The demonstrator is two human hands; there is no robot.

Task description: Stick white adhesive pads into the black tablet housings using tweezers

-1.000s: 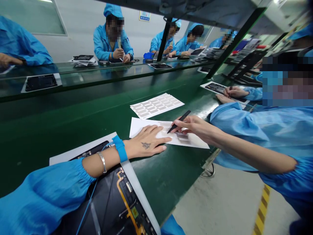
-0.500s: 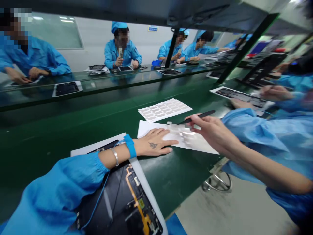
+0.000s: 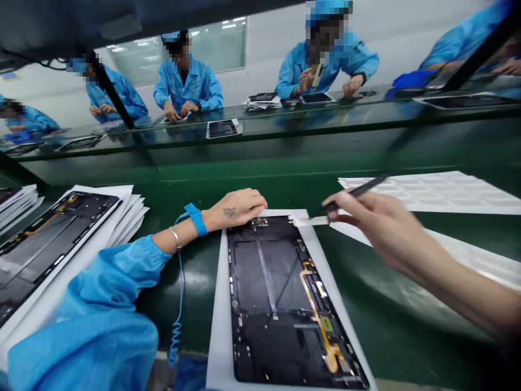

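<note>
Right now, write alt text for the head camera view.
The person's right hand pinches black tweezers with a pale strip at the tip, over a black rectangular device panel with an orange flex cable on a green bench; the left hand, with a blue wrist strap, rests at the panel's top edge. Blue-smocked co-workers sit opposite.
</note>
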